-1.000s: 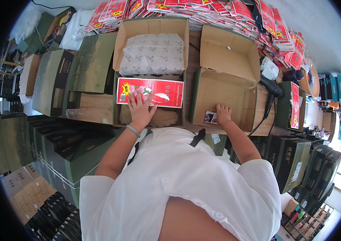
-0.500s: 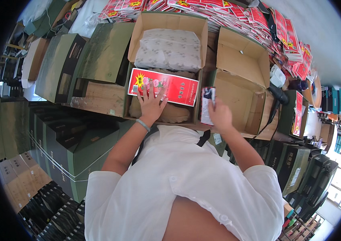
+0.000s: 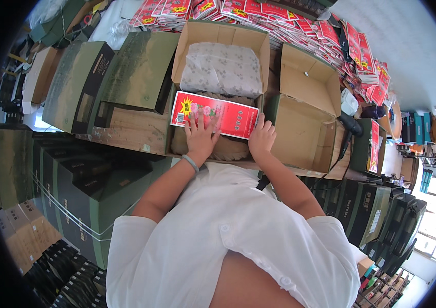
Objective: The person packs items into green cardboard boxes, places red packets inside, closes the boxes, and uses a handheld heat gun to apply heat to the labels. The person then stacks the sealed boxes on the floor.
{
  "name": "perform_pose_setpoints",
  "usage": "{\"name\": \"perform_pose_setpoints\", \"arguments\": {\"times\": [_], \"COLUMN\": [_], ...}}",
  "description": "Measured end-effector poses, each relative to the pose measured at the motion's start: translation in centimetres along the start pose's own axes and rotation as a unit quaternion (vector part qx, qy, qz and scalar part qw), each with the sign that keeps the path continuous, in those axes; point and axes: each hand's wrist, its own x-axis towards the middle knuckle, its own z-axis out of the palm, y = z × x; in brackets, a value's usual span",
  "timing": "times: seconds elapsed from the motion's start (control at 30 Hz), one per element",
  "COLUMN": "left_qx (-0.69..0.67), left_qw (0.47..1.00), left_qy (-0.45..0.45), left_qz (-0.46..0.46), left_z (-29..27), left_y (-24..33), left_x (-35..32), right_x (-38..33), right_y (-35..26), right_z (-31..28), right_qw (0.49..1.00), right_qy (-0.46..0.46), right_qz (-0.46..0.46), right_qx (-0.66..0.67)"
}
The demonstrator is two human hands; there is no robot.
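Red flat packet [image 3: 218, 114] lies across the open carton [image 3: 218, 36], your left hand [image 3: 201, 136] spread flat on it, right hand [image 3: 262, 138] curled at its edge; likely seating it—next, press level.

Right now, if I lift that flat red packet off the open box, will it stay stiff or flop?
The red packet looks thin and flat, so it probably bends some and weighs little. Both hands, left and right, rest on it. Its glossy printed face may be a bit slippery.
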Motion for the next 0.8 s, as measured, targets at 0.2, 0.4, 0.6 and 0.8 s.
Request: {"name": "perform_pose_setpoints", "arguments": {"times": [0.2, 0.4, 0.6, 0.8], "left_qx": [-0.028, -0.045, -0.067, -0.097], "left_qw": [0.999, 0.998, 0.995, 0.992], "left_qy": [0.004, 0.004, -0.025, -0.062], "left_qz": [0.016, 0.051, 0.066, 0.055], "left_z": [0.1, -0.5, -0.8, -2.2], "left_y": [-0.5, -1.2, -1.1, -1.5], "left_x": [-0.2, -0.5, -0.3, -0.8], "right_x": [-1.8, -1.4, 11.2, 19.4], "right_y": [0.3, 1.3, 0.1, -6.2], "right_z": [0.0, -0.8, -3.6, -4.0], "right_qw": [0.993, 0.980, 0.933, 0.989], "right_qy": [0.064, 0.119, 0.119, -0.009], "right_qz": [-0.087, -0.115, -0.238, -0.030], "right_qx": [0.037, 0.109, 0.245, 0.147]}}
